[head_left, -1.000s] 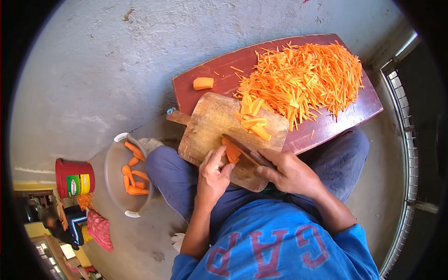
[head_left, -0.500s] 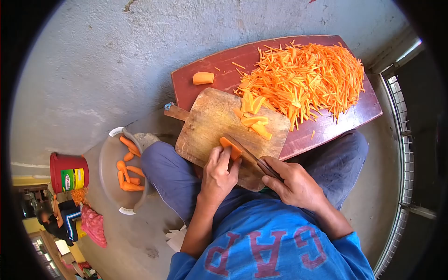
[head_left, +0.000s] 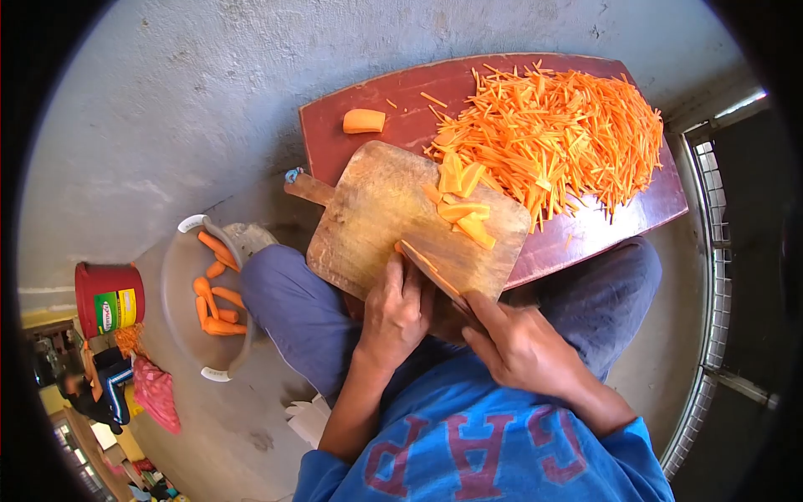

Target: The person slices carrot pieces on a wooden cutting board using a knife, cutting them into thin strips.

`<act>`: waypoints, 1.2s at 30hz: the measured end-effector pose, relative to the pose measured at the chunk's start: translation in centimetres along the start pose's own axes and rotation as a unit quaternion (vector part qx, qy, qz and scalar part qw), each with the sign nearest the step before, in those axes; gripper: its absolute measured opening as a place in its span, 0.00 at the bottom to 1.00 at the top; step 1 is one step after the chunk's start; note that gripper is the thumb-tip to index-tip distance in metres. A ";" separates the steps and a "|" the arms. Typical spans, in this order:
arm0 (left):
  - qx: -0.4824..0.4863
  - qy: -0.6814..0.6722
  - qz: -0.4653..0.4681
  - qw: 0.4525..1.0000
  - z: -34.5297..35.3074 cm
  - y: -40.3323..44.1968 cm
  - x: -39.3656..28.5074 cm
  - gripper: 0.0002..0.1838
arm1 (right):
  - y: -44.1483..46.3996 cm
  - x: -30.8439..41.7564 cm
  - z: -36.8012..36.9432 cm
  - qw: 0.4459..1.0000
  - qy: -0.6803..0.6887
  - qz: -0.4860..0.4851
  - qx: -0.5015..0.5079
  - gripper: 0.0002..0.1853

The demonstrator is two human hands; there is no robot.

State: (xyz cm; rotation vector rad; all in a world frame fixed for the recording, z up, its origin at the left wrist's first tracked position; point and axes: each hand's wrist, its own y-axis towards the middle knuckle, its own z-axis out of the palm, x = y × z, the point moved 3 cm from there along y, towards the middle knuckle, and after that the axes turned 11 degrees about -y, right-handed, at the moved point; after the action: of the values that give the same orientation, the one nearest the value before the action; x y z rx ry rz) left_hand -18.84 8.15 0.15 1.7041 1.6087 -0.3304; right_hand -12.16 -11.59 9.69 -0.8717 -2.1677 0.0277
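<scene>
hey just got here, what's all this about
A seated person is cutting carrot on a wooden board. The right hand grips a knife, while the left hand is at the carrot piece by the blade, mostly hidden. Carrot slices lie on the board, and beyond them a big heap of thin carrot strips sits on the red table. Whole-looking carrots lie in a basin on the floor.

Shredded carrot lies on the table, behind and right of the cutting board — carrots in that basin, over left.
</scene>
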 end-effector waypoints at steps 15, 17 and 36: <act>0.014 -0.054 -0.013 0.998 -0.7 -0.2 0.0 0.21 | 2.6 0.6 0.7 0.996 -0.030 -0.057 -0.056 0.24; 0.014 -0.058 -0.012 0.998 -1.0 0.1 0.0 0.21 | 2.5 0.7 0.4 0.996 -0.023 -0.064 -0.053 0.23; -0.007 -0.032 0.018 0.999 -0.6 0.2 -0.4 0.19 | 1.8 0.4 0.8 0.998 0.001 -0.052 -0.042 0.24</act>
State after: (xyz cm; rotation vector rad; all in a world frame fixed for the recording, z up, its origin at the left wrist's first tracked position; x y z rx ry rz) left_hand -18.85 8.25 0.87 1.6929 1.5299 -0.3507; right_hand -11.79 -9.78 8.85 -0.8039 -2.2226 -0.1160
